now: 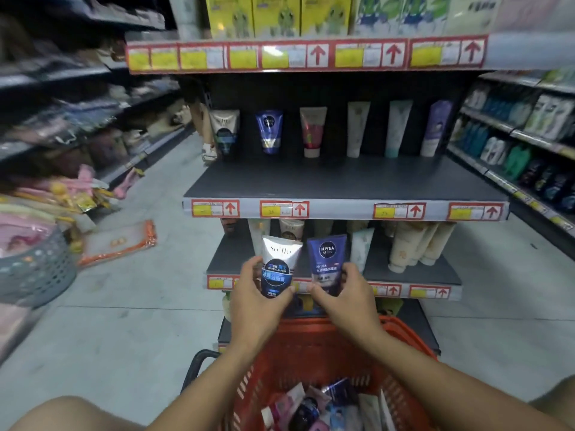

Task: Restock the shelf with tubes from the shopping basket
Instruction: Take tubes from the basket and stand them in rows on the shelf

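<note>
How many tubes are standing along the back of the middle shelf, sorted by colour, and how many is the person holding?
Middle shelf, back row:
Beige and dark tube: 1
Blue tube: 1
Red and cream tube: 1
Pale white tube: 1
Pale green tube: 1
Lilac tube: 1
In the left hand, white and dark tube: 1
In the right hand, blue Nivea tube: 1
Total: 8
</note>
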